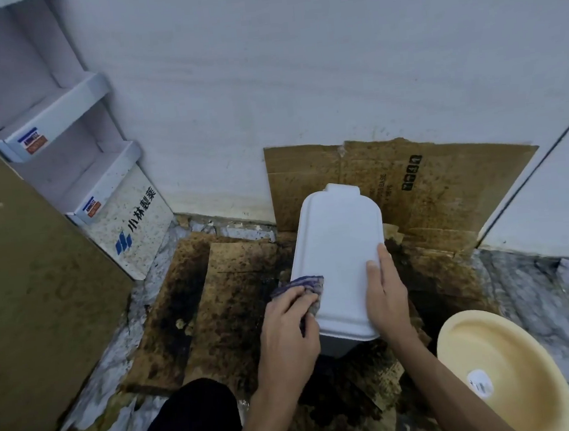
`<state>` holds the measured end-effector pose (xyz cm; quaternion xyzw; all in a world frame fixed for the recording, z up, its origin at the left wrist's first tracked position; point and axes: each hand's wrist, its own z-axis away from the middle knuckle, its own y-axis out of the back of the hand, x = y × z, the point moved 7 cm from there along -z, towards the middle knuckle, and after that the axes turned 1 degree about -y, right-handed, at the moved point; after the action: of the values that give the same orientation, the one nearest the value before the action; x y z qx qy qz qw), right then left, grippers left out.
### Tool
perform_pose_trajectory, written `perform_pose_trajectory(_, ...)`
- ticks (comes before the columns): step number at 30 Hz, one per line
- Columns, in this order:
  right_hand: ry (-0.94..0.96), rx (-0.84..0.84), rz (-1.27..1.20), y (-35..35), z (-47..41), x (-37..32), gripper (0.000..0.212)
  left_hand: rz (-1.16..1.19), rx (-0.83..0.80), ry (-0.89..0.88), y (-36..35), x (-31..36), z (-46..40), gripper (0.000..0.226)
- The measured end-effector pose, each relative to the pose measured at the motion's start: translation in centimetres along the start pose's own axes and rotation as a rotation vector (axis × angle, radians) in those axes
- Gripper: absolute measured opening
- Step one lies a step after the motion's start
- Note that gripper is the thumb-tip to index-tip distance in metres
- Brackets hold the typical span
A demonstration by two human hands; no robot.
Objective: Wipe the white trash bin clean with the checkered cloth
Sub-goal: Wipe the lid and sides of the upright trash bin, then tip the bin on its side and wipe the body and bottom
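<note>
Two hands (287,321) (386,292), one bin (339,245), one cloth (299,284)

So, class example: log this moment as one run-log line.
left hand: presses checkered cloth on bin's left edge | right hand: flat on white trash bin lid | basin: right, untouched

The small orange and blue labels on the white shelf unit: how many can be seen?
2. One label is on the front of the upper shelf tray, the other label on the lower tray's front. Higher shelves are cut off, so more may be hidden.
</note>
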<state>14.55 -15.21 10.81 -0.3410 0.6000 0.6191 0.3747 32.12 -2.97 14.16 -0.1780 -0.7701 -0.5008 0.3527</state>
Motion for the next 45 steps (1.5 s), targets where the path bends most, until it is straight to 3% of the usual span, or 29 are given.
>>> perform_pose_trajectory(4,-0.015,-0.050,-0.087,0.3,0.0,-0.4,0.050,-0.139,-0.110,-0.190,-2.7,3.4,-2.2,0.037)
perform_pose_trajectory(6,-0.033,-0.069,-0.092,0.7,-0.4,-0.3,0.049,-0.152,-0.240,-0.224,-4.2,4.9,-4.2,0.043)
perform_pose_trajectory(8,0.029,0.034,-0.022,1.9,-0.3,-1.2,0.043,-0.053,-0.351,-0.238,-4.8,6.1,-5.9,0.044)
perform_pose_trajectory(10,0.186,0.150,0.091,2.7,0.7,-3.2,0.036,0.126,-0.275,-0.163,-3.5,6.0,-7.6,0.041)
perform_pose_trajectory(13,0.409,0.094,0.242,0.5,2.5,-6.6,0.038,0.278,-0.040,0.121,-0.9,2.1,-9.2,0.039)
perform_pose_trajectory(16,0.442,-0.030,0.563,-3.4,1.8,-7.0,0.065,0.416,0.029,0.351,-0.8,-2.1,-9.0,0.039)
perform_pose_trajectory(19,0.423,-0.102,0.724,-5.0,-0.3,-5.9,0.076,0.360,-0.037,0.368,-1.6,-3.0,-7.8,0.039)
perform_pose_trajectory(23,0.355,-0.019,0.745,-3.0,-2.7,-4.4,0.071,0.288,-0.119,0.321,-3.0,-3.1,-6.4,0.041)
perform_pose_trajectory(26,0.248,0.001,0.621,-1.3,-2.3,-2.8,0.067,0.162,-0.125,0.222,-3.5,-2.3,-6.3,0.042)
perform_pose_trajectory(30,0.121,-0.031,0.262,0.1,0.0,-0.8,0.061,-0.015,-0.118,0.057,-4.0,-0.5,-7.3,0.045)
perform_pose_trajectory(34,0.026,0.048,-0.007,1.7,2.1,0.4,0.051,-0.176,-0.212,-0.117,-6.7,3.0,-8.4,0.048)
perform_pose_trajectory(39,-0.131,0.073,-0.322,2.6,4.2,2.6,0.038,-0.477,-0.264,-0.113,-7.9,3.2,-8.4,0.057)
perform_pose_trajectory(45,-0.241,-0.009,-0.618,-0.3,6.9,3.6,0.038,-0.433,-0.275,-0.044,-6.0,0.8,-9.4,0.061)
